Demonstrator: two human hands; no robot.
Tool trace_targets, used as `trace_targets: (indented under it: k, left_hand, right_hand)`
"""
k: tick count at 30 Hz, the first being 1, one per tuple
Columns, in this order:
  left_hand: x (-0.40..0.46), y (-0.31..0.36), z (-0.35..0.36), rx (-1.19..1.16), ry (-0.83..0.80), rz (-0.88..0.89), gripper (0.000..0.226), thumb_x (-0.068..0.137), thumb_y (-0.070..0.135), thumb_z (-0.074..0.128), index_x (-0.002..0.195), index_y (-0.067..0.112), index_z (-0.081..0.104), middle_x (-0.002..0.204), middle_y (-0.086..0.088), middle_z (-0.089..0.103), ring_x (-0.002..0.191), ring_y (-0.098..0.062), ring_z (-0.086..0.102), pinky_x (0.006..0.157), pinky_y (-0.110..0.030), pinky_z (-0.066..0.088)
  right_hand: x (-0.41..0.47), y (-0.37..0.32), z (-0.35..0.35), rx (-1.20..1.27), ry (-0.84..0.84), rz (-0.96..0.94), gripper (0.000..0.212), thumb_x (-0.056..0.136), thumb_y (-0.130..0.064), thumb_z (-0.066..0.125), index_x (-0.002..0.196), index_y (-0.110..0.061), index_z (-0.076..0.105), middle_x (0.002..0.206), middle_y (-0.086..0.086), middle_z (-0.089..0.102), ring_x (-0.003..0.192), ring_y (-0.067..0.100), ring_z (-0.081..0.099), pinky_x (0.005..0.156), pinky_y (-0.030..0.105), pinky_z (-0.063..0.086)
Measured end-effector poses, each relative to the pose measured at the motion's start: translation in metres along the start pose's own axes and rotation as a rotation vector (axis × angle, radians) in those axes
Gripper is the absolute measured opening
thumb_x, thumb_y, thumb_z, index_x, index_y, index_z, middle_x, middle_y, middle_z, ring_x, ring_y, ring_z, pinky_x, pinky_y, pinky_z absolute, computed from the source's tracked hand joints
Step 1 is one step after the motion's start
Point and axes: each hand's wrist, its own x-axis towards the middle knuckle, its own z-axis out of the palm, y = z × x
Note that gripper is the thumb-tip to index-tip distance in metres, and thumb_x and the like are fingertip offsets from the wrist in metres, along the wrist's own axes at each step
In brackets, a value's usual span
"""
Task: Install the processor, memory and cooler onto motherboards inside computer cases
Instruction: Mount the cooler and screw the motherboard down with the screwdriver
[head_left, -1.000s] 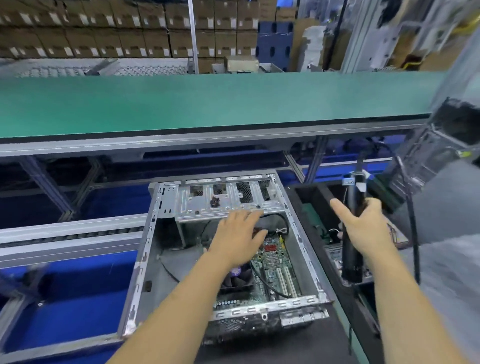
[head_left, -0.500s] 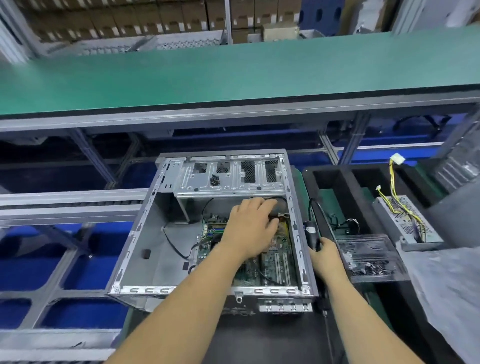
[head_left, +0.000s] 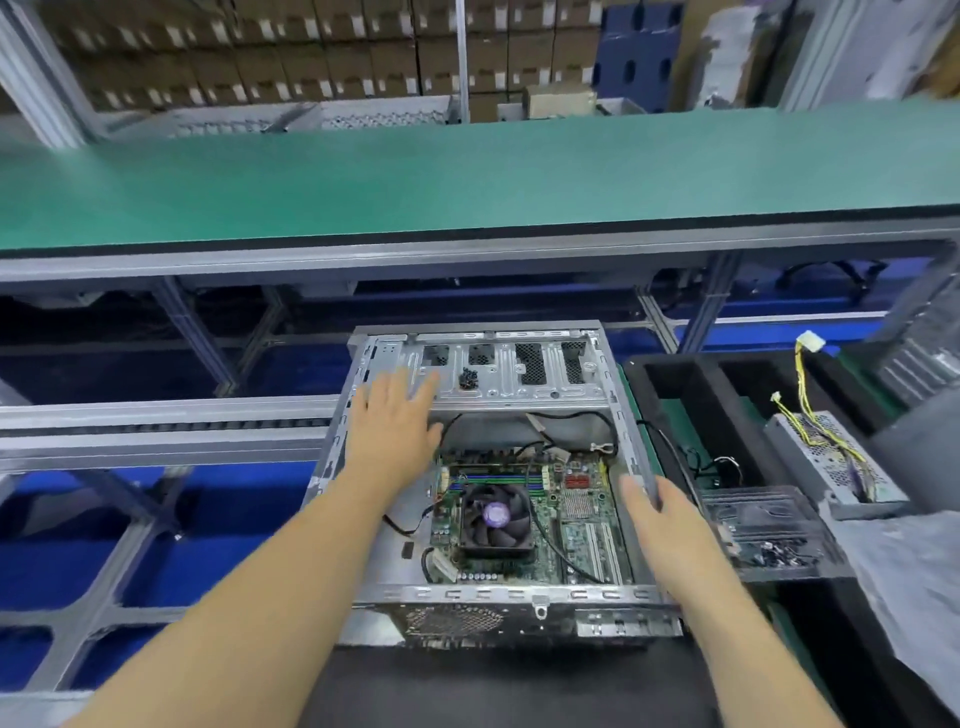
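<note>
Cooler (head_left: 496, 514) on motherboard (head_left: 571, 519) inside case (head_left: 498, 595)

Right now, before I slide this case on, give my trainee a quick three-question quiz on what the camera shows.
1. True or false: the cooler fan already sits on the motherboard inside the computer case.
2. Where is the left hand? A) flat at the case's far left corner, by the drive bracket; B) gripping a screwdriver; C) on the green conveyor belt.
3. Fill in: the right hand rests on the case's ____ wall.

Key: 1 true; 2 A; 3 right.
</note>
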Motion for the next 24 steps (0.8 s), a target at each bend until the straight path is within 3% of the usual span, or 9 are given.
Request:
trace_targets:
  k: [2,4,6,11,16,18,20,22,24]
  left_hand:
    - [-0.003,-0.019,0.008,0.005,-0.092,-0.109,0.075,0.096,0.035,0.050,0.156,0.034,0.005,0.161,-0.010,0.015,0.146,-0.039,0.012,0.115,-0.059,0.019]
    - [-0.008,-0.030,0.014,-0.056,-0.185,-0.173,0.084,0.092,0.022,0.048,0.154,0.039,-0.006,0.164,-0.008,0.003,0.144,-0.044,0.013,0.107,-0.063,0.031]
    - [-0.010,-0.034,0.012,-0.108,-0.234,-0.216,0.089,0.089,0.014,0.050,0.154,0.040,-0.006,0.165,-0.004,-0.002,0.139,-0.046,0.021,0.092,-0.056,0.046]
    - [-0.017,-0.037,-0.001,-0.077,-0.247,-0.291,0.084,0.093,0.001,0.048,0.158,0.019,-0.002,0.166,-0.009,-0.005,0.131,-0.042,0.036,0.085,-0.042,0.050]
    - [-0.047,-0.021,-0.013,0.127,-0.387,-0.344,0.078,0.098,0.013,0.046,0.154,-0.005,-0.006,0.160,-0.032,0.001,0.138,-0.047,0.036,0.089,-0.040,0.053]
    - [-0.061,-0.010,-0.017,0.116,-0.460,-0.406,0.081,0.100,0.025,0.044,0.156,0.006,-0.011,0.158,-0.034,0.001,0.135,-0.056,0.033,0.098,-0.050,0.046]
    - [-0.061,-0.010,-0.019,0.078,-0.454,-0.410,0.087,0.096,0.033,0.044,0.154,0.027,-0.020,0.162,-0.024,-0.006,0.140,-0.060,0.015,0.111,-0.065,0.023]
    - [-0.050,-0.018,-0.019,0.099,-0.340,-0.309,0.087,0.095,0.038,0.044,0.153,0.034,-0.020,0.164,-0.016,-0.013,0.146,-0.052,-0.011,0.114,-0.069,-0.002]
    - [-0.034,-0.030,-0.015,0.005,-0.259,-0.156,0.082,0.096,0.039,0.045,0.156,0.035,-0.012,0.165,-0.013,-0.011,0.149,-0.042,-0.013,0.119,-0.060,-0.003]
  right_hand:
    - [-0.006,-0.006,0.011,-0.232,0.162,-0.146,0.058,0.106,-0.051,0.037,0.146,-0.009,0.039,0.129,0.017,0.064,0.101,0.034,0.061,0.076,0.039,0.042]
    - [-0.001,-0.012,0.014,-0.295,0.215,-0.153,0.041,0.109,-0.038,0.036,0.132,-0.005,0.043,0.116,0.022,0.066,0.087,0.035,0.057,0.070,0.040,0.040]
    - [0.011,-0.017,0.014,-0.378,0.238,-0.140,0.034,0.110,-0.034,0.033,0.127,-0.006,0.043,0.111,0.022,0.066,0.081,0.033,0.052,0.069,0.041,0.040]
    - [0.048,-0.033,0.013,-0.478,0.254,-0.231,0.038,0.110,-0.038,0.030,0.129,-0.009,0.047,0.112,0.019,0.067,0.086,0.034,0.058,0.072,0.042,0.045]
    - [0.087,-0.071,-0.004,-0.626,0.225,-0.337,0.036,0.108,-0.043,0.030,0.113,-0.018,0.055,0.106,0.011,0.068,0.089,0.035,0.061,0.081,0.046,0.053]
    - [0.089,-0.083,-0.003,-0.632,0.262,-0.362,0.040,0.107,-0.041,0.034,0.124,-0.015,0.060,0.115,0.012,0.068,0.101,0.036,0.063,0.089,0.045,0.052]
    - [0.074,-0.084,0.014,-0.594,0.335,-0.403,0.040,0.106,-0.037,0.040,0.132,-0.015,0.061,0.129,0.013,0.064,0.121,0.035,0.058,0.109,0.052,0.041]
    - [0.042,-0.070,0.043,-0.607,0.426,-0.441,0.042,0.103,-0.039,0.046,0.140,-0.025,0.057,0.150,0.011,0.050,0.144,0.032,0.038,0.120,0.061,0.013]
    - [0.007,-0.052,0.067,-0.586,0.421,-0.336,0.058,0.100,-0.041,0.047,0.155,-0.035,0.035,0.168,0.015,0.017,0.155,0.038,0.007,0.119,0.065,0.000]
